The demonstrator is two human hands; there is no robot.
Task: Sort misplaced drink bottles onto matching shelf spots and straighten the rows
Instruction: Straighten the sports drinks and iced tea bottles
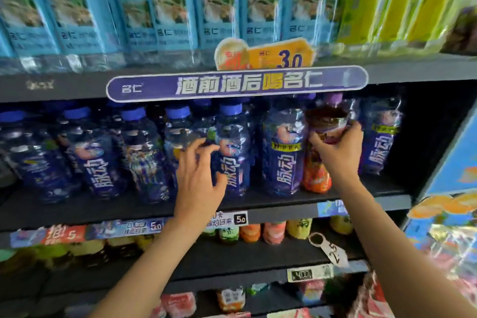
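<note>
On middle shelf [284,204], right hand [338,152] gripping seemingly dark-filled orange-labelled bottle [318,162]; left hand [201,175] open by blue bottles [232,152]

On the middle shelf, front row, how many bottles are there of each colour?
Blue bottles: 7
Dark bottle with orange label, held by the right hand: 1
Total: 8

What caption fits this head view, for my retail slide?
Right hand grips a dark orange-labelled bottle among blue bottles; left hand reaches for one.
</note>
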